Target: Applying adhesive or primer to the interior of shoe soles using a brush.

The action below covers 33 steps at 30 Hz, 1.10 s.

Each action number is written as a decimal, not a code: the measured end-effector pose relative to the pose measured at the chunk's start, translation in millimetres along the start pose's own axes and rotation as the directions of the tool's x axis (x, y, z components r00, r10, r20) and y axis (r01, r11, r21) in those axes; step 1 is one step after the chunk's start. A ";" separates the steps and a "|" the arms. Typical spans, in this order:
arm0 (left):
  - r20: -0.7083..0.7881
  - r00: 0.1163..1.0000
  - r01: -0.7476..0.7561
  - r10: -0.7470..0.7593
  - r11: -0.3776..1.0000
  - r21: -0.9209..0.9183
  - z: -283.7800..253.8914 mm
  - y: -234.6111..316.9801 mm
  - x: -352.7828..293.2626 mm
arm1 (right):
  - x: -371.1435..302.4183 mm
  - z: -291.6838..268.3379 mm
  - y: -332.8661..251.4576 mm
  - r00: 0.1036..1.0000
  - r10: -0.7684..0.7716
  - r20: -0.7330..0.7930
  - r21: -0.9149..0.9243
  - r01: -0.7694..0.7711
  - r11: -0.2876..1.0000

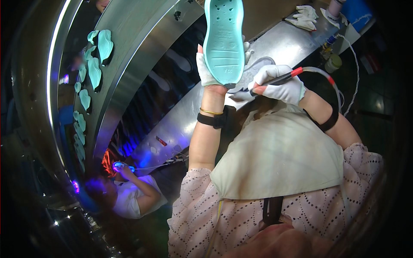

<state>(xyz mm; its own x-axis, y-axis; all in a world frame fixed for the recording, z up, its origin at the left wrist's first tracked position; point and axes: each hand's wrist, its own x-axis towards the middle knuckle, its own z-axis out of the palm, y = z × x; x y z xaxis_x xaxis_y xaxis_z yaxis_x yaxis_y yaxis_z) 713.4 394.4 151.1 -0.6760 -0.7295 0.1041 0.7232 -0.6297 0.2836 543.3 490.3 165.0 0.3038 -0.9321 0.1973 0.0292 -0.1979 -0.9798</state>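
Observation:
My left hand, in a white glove with bare fingertips, holds up a turquoise shoe sole from behind. The sole stands nearly upright, heel end down by my wrist, its ridged and holed face showing. Most of the fingers are hidden behind it. Just right of the heel, my gloved right hand is closed round a hose-fed brush with a black handle and red bands. Its tip points left, below the sole's heel end, and seems apart from it. A pale hose runs from the handle's back end.
On the left, a curved conveyor belt carries several turquoise shoe pieces. A metal worktop runs diagonally under my hands. White gloves and a small jar are at the upper right. A co-worker works at the lower left.

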 end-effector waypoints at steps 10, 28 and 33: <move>-0.305 0.945 0.192 -0.114 0.952 0.237 -7.5 20.5 -3.8 | 35.1 -8.3 -5.8 0.983 -0.105 0.148 0.015 0.104 0.994; -0.602 0.798 0.416 0.019 0.706 0.574 -1.6 30.0 -16.0 | 46.7 -44.8 -23.5 0.950 0.113 0.291 -0.309 -0.019 0.951; -0.308 0.943 0.200 -0.124 0.953 0.229 -8.6 5.8 -11.1 | 31.3 -21.7 -17.9 0.998 0.009 -0.059 -0.037 -0.012 0.999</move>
<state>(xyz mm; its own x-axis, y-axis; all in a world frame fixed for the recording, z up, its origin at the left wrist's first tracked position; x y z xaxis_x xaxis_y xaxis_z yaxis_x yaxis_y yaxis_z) 726.4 396.5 143.4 -0.6839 -0.6923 -0.2303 0.5215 -0.6846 0.5092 531.6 458.1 189.4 0.2471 -0.9502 0.1898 -0.0095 -0.1982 -0.9801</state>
